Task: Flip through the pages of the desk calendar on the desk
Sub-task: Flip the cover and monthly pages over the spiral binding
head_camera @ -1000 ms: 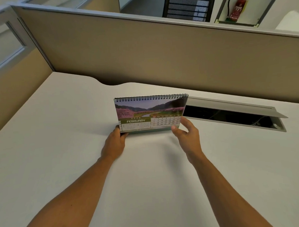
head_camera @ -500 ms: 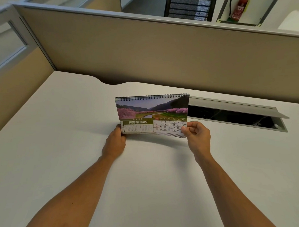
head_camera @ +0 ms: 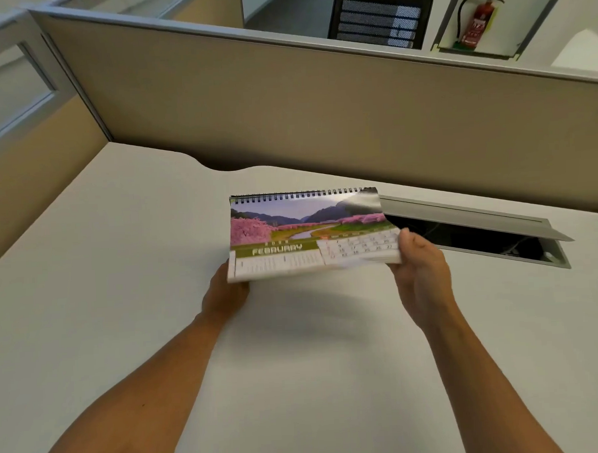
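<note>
A spiral-bound desk calendar [head_camera: 290,226] stands mid-desk, its front page showing FEBRUARY under a photo of pink blossom trees and a river. My left hand [head_camera: 225,294] grips its lower left corner from beneath, fingers hidden under the pages. Over at the lower right corner, my right hand [head_camera: 419,272] pinches a stack of pages, thumb on top, and holds them lifted and fanned out from the base. The pages' lower edge is blurred.
The white desk [head_camera: 122,302] is bounded by beige partition walls [head_camera: 320,115] at the back and left. An open cable tray [head_camera: 479,234] with a raised grey lid is sunk into the desk right of the calendar. A black chair and a fire extinguisher are beyond the partition.
My right hand has gripped the lower right corner of the pages and pulled them up and toward me. The left hand has stayed at the lower left corner.
</note>
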Action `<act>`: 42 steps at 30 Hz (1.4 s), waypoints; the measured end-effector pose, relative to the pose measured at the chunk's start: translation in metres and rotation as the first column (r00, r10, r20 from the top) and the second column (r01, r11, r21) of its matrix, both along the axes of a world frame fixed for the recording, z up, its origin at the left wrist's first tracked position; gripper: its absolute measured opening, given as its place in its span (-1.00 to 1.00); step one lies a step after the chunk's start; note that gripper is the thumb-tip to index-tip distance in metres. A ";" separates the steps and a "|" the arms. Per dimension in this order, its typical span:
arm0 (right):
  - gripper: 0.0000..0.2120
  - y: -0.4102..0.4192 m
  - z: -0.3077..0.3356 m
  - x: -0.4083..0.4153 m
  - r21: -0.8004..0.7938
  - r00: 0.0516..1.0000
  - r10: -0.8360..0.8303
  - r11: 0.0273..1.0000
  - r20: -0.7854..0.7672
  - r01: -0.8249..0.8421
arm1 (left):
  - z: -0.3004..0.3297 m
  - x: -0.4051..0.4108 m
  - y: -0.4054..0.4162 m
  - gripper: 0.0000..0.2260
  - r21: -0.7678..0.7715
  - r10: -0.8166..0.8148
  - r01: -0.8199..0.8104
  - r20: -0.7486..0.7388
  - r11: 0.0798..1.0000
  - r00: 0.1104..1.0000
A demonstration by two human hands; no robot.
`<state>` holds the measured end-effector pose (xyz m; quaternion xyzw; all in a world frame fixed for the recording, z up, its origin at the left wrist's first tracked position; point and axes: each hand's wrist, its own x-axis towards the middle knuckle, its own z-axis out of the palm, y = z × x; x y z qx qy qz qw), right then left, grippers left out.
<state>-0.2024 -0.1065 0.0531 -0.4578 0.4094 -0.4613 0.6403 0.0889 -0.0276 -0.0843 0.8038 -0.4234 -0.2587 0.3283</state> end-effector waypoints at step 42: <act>-0.77 -0.003 -0.051 0.031 -0.137 0.826 -0.291 0.957 -0.482 0.257 | 0.007 -0.001 -0.010 -0.69 -0.036 -0.098 0.101 0.080 0.994 0.992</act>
